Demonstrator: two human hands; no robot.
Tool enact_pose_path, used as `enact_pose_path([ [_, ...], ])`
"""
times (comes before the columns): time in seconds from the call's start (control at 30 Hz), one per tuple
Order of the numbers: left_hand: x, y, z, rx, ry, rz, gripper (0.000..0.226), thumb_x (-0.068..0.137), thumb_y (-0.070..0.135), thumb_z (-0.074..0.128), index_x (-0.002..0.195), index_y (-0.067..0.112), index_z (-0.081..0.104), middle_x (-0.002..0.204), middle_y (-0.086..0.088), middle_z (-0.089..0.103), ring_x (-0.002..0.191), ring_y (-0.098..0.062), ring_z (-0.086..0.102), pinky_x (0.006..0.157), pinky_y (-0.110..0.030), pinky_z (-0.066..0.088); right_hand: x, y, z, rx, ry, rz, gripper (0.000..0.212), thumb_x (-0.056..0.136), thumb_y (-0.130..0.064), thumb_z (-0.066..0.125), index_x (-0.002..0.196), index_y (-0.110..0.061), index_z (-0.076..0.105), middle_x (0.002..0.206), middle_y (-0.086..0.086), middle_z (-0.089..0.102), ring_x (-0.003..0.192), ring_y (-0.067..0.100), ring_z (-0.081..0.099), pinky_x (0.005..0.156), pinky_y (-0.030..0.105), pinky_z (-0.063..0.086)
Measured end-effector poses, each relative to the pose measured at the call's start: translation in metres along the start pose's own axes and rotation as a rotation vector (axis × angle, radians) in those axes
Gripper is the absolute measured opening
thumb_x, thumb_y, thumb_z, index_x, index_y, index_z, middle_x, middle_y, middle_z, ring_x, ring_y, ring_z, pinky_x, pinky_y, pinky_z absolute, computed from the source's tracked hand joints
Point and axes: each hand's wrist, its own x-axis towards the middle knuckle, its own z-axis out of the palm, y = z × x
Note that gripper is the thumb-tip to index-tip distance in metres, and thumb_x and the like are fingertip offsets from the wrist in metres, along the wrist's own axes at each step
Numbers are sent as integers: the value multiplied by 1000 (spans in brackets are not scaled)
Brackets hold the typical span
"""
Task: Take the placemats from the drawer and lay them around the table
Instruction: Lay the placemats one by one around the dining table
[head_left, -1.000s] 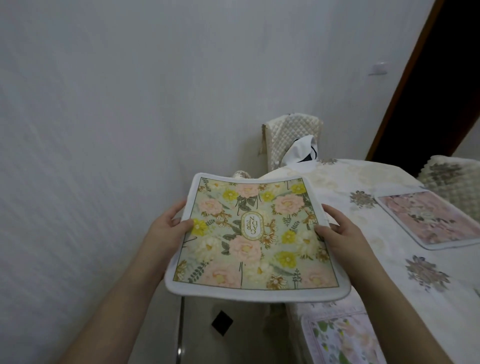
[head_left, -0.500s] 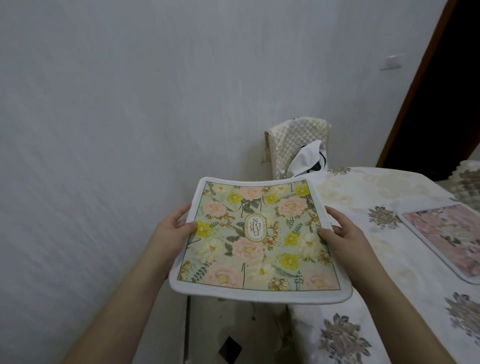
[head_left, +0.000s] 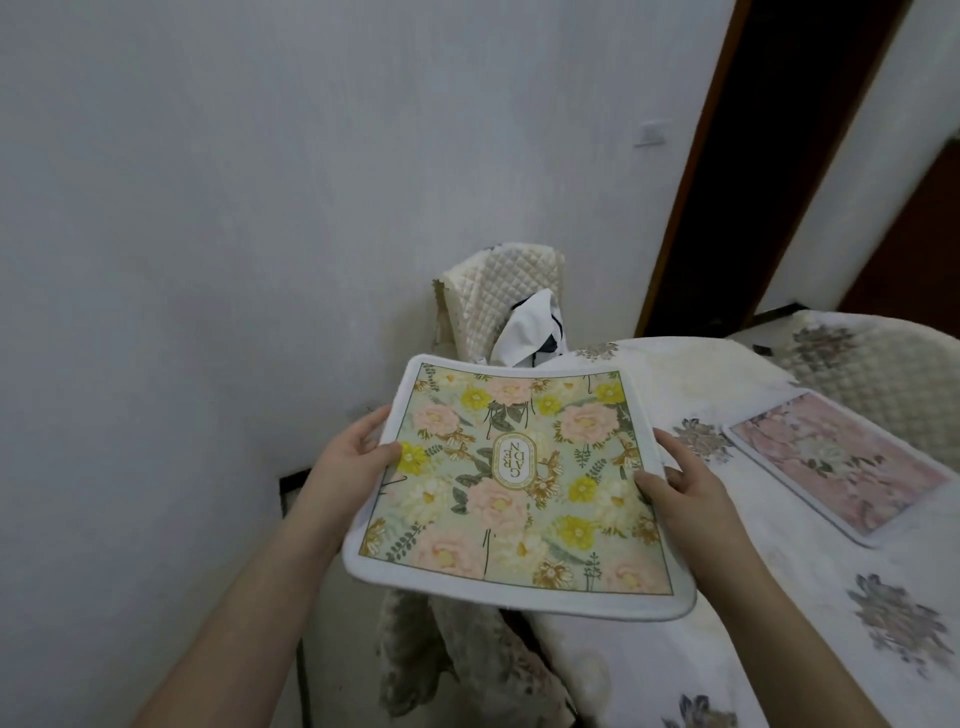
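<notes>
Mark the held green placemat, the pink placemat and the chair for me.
green placemat (head_left: 519, 488): head view, central oval label.
pink placemat (head_left: 831, 462): head view, middle of its print.
chair (head_left: 488, 296): head view, quilted backrest.

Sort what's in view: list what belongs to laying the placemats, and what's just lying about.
Part of the job:
green floral placemat, held by left hand and right hand
pink placemat, already laid
table

Just lying about:
quilted chair
white cloth on it
wall switch

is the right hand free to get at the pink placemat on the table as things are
Probably not yet: the right hand grips the green floral placemat, as does the left hand. The pink placemat lies uncovered on the table.
</notes>
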Motion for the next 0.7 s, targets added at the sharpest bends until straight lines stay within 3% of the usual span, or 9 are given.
enact_pose_path([
  [0.13,43,2,25,11,-122,-2,42,97,1,54,127,31,55,104,-10,74,72,-20,75,53,-31,59,4,14,-6,10,117,32,47,97,-11,54,131,-43,48,85,-9,76,73,14,74,63,37,59],
  [0.27,79,-1,59,49,-252,-14,43,97,4,56,130,31,56,101,-7,77,86,-28,75,73,-44,60,7,28,-28,40,237,63,43,98,-11,54,131,-39,50,84,-12,75,71,12,73,51,23,55],
  [0.43,121,-3,115,107,-395,-10,48,97,9,59,138,34,52,107,-5,75,94,-30,74,89,-54,55,18,47,-64,67,354,93,45,98,-12,55,133,-38,49,85,-13,76,73,13,74,56,29,57],
  [0.6,150,-4,170,133,-494,-35,43,98,8,58,131,35,51,102,-8,76,92,-29,74,74,-42,59,33,72,-93,109,430,140,48,97,-16,56,139,-37,45,92,-6,76,79,19,74,75,50,59],
  [0.7,162,-7,197,176,-524,-60,38,97,6,58,128,27,52,98,-8,77,92,-30,74,78,-44,59,38,87,-103,154,481,174,48,96,-17,59,138,-36,46,93,-6,76,81,18,74,77,51,58],
])
